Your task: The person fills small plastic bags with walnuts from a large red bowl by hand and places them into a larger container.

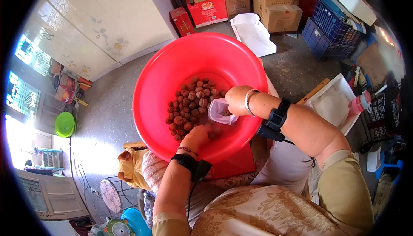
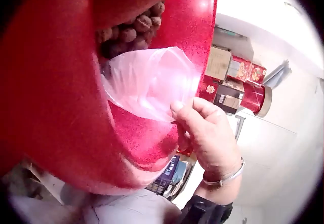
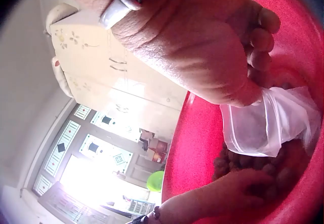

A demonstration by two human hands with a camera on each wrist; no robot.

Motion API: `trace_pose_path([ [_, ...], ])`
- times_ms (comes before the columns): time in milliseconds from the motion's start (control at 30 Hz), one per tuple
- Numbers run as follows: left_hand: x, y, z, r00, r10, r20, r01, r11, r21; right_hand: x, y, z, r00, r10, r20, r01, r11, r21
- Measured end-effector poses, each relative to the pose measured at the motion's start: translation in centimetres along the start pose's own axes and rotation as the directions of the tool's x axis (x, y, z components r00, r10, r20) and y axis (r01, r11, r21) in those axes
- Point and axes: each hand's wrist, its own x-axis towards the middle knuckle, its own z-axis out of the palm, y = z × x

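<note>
A heap of brown walnuts (image 1: 186, 102) lies in the bottom of a wide red basin (image 1: 161, 70). My right hand (image 1: 238, 100) pinches the rim of a thin clear plastic bag (image 1: 220, 110) between thumb and fingers. In the left wrist view the mouth of the bag (image 2: 152, 85) gapes wide, low inside the basin beside the nuts. My left hand (image 1: 198, 136) reaches down into the basin at the near edge of the heap, its fingertips blurred among walnuts (image 3: 286, 176). Whether its fingers close round any of them I cannot tell.
Cardboard boxes (image 1: 282, 16) and a white foam tray (image 1: 254, 33) stand beyond the basin. Blue crates (image 1: 329, 31) are stacked at the back right. Another white tray (image 1: 331, 100) lies to the right. A green bowl (image 1: 65, 124) and a round stool (image 1: 111, 196) stand left.
</note>
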Motion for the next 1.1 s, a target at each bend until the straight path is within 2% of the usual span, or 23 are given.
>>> trace_pose_path([
  [33, 0.2, -0.3, 0.1, 0.997, 0.07, 0.021, -0.07, 0.997, 0.011, 0.0, 0.0, 0.0, 1.0, 0.008, 0.002, -0.008, 1.0, 0.007],
  [167, 0.8, -0.4, 0.5, 0.996, 0.087, 0.029, -0.088, 0.995, 0.052, 0.1, 0.1, -0.1, 1.0, 0.006, 0.031, -0.006, 1.0, -0.014],
  [267, 0.3, 1.2, -1.3, 0.991, 0.117, 0.063, -0.121, 0.991, 0.061, 0.1, 0.2, -0.1, 1.0, 0.005, 0.009, -0.005, 1.0, -0.01],
  [300, 0.0, 2.0, -2.0, 0.997, -0.017, -0.074, 0.014, 0.999, -0.043, -0.1, 0.2, -0.2, 1.0, 0.005, 0.0, -0.005, 1.0, -0.002],
  [333, -0.1, 2.5, -2.4, 0.967, -0.165, -0.194, 0.134, 0.977, -0.164, -0.2, 0.2, -0.2, 1.0, 0.003, -0.009, -0.003, 1.0, 0.007],
  [367, 0.2, 2.3, -2.6, 0.968, -0.161, -0.193, 0.131, 0.978, -0.163, -0.2, 0.2, -0.2, 1.0, 0.007, -0.01, -0.007, 1.0, 0.008],
  [400, 0.5, 2.0, -3.1, 0.912, -0.149, -0.383, 0.087, 0.981, -0.174, -0.2, 0.2, -0.3, 1.0, 0.002, -0.013, -0.002, 1.0, 0.012],
  [433, 0.8, 1.8, -3.4, 0.818, -0.135, -0.559, 0.042, 0.983, -0.177, -0.2, 0.2, -0.3, 1.0, -0.004, -0.016, 0.005, 1.0, 0.016],
  [467, 1.2, 1.7, -3.5, 0.722, -0.144, -0.677, -0.052, 0.964, -0.26, -0.2, 0.3, -0.2, 1.0, -0.003, -0.017, 0.003, 1.0, 0.016],
  [533, 0.4, 3.1, -5.2, 0.598, -0.136, -0.79, -0.174, 0.94, -0.293, 0.2, 0.4, 0.1, 1.0, -0.027, -0.017, 0.026, 1.0, -0.017],
  [567, -0.3, 4.0, -5.9, 0.65, -0.246, -0.719, -0.22, 0.845, -0.488, 0.3, 0.4, 0.2, 1.0, -0.025, -0.019, 0.025, 1.0, -0.017],
  [600, -0.7, 4.6, -6.4, 0.65, -0.243, -0.72, -0.223, 0.845, -0.487, 0.4, 0.3, 0.2, 0.999, -0.017, -0.028, 0.017, 1.0, -0.009],
  [667, -1.2, 5.3, -6.8, 0.64, -0.001, -0.768, -0.309, 0.915, -0.258, 0.4, 0.4, 0.2, 0.999, -0.007, -0.036, 0.007, 1.0, 0.0],
  [733, -1.2, 5.7, -6.4, 0.674, 0.164, -0.72, -0.331, 0.939, -0.095, 0.4, 0.3, 0.1, 1.0, 0.01, -0.011, -0.01, 1.0, 0.005],
  [800, -1.1, 6.2, -6.0, 0.699, 0.25, -0.67, -0.386, 0.921, -0.06, 0.3, 0.2, -0.2, 1.0, 0.015, -0.002, -0.015, 1.0, 0.015],
  [867, -1.2, 6.3, -6.0, 0.687, 0.261, -0.679, -0.408, 0.911, -0.063, 0.2, 0.2, -0.2, 1.0, 0.023, 0.009, -0.023, 0.999, 0.026],
  [967, -1.0, 5.8, -5.7, 0.713, -0.014, -0.701, -0.294, 0.902, -0.317, 0.3, 0.3, 0.0, 1.0, 0.011, -0.011, -0.01, 1.0, 0.013],
  [1000, 0.0, 5.6, -5.5, 0.692, -0.116, -0.712, -0.36, 0.799, -0.481, 0.3, 0.3, 0.1, 1.0, 0.006, -0.012, -0.006, 1.0, 0.001],
  [1067, 0.0, 4.1, -5.3, 0.695, -0.192, -0.693, -0.142, 0.908, -0.395, 0.4, 0.3, 0.2, 1.0, 0.0, -0.011, 0.0, 1.0, -0.01],
  [1100, 0.4, 3.2, -4.7, 0.695, -0.193, -0.693, -0.142, 0.908, -0.395, 0.5, 0.3, 0.2, 1.0, 0.001, -0.014, -0.001, 1.0, -0.01],
])
